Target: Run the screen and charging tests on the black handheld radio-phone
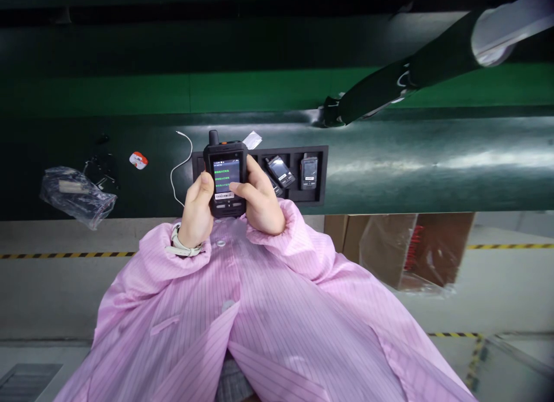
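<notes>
A black handheld radio with a short antenna (227, 177) is held upright in front of my body, its lit screen showing lines of green text. My left hand (198, 210) grips its left side, the thumb on the front edge. Around the right side is my right hand (263, 201), with one finger or thumb touching the lower part of the screen. Behind the radio, a black compartment tray (324, 174) lies on the dark green bench. One similar device (309, 172) stands in its right compartment; another (280, 171) lies tilted in the middle, partly over a further one.
A white cable (173, 180) curls left of the radio. Further left are an orange-and-white item (138, 160), dark cords (101, 170) and a clear plastic bag (78, 195). A white slip (252, 139) lies behind. An open cardboard box (389, 246) sits below the bench; a dark arm (381, 90) crosses upper right.
</notes>
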`<state>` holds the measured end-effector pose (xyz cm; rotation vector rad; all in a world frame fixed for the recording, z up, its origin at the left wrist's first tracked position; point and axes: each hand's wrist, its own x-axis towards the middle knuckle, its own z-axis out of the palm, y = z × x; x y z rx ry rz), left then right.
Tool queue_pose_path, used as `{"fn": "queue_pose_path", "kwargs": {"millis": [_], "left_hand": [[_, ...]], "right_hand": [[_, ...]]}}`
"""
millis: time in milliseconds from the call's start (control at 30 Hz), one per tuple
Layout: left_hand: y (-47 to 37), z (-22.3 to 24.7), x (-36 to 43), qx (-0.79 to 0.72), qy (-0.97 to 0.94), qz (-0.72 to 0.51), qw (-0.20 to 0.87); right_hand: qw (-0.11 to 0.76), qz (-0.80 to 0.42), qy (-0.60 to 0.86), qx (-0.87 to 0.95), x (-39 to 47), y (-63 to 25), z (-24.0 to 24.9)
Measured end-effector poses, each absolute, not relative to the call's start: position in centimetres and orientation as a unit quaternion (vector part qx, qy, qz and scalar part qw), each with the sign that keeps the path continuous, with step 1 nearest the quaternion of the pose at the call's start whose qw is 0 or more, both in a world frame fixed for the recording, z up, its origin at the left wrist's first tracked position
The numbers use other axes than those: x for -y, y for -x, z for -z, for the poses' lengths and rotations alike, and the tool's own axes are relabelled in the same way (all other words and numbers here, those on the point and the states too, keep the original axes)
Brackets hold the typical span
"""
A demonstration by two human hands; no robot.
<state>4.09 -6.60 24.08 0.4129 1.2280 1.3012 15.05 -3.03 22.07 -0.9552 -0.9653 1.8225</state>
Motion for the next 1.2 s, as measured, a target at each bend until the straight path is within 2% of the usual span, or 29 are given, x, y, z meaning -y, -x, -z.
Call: {"fn": "queue_pose_path", "kwargs": {"millis": [167,500,900,1200], "left_hand": [[-4.1,-24.1,6.6,-0.532,-0.181,-0.561,0.608],[-4.1,-24.2,6.6,-0.530,-0.183,-0.565,0.605],[-4.3,-24.1,6.5,-0.540,-0.187,-0.568,0.592],[-4.2,-24.3,6.5,-0.530,-0.186,-0.561,0.608]], "right_hand": [[0.407,-0.712,0.409,0.400,3.0,-15.0,-21.9],[0.432,-0.735,0.355,0.383,3.1,-15.3,-21.7],[0.395,-0.684,0.417,0.450,3.1,-15.0,-22.6],[0.429,-0.721,0.350,0.417,3.4,-15.6,-21.1]]}}
